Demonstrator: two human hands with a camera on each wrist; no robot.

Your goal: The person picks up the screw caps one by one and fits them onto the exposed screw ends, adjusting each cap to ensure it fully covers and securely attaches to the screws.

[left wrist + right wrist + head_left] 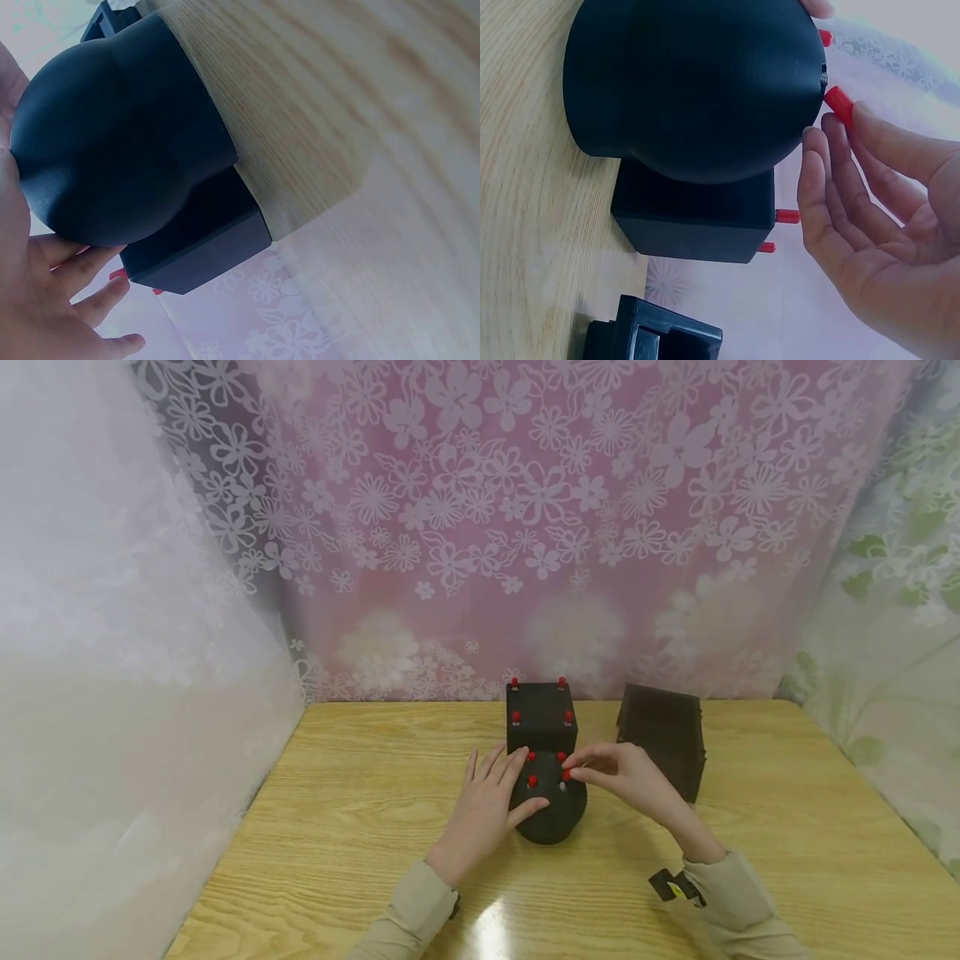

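Observation:
A black dome-shaped block [549, 825] sits on the wooden table, with small red caps along its top. My left hand [483, 797] rests against the dome's left side, fingers stretched out and thumb over the front; in the left wrist view its fingers [75, 266] lie along the curved surface. From the right, my right hand [637, 781] pinches a red cap [840, 103] between thumb and fingertips. The cap is tilted, close to the dome's top. Just below it in the head view shows an uncapped silver toggle tip [562, 787].
Behind the dome stands a black box [542, 706] with several red-capped switches on top. To the right is a dark, open-looking black tray [660, 739]. The wooden table [375, 810] ends at a pink floral curtain [480, 510] at the back.

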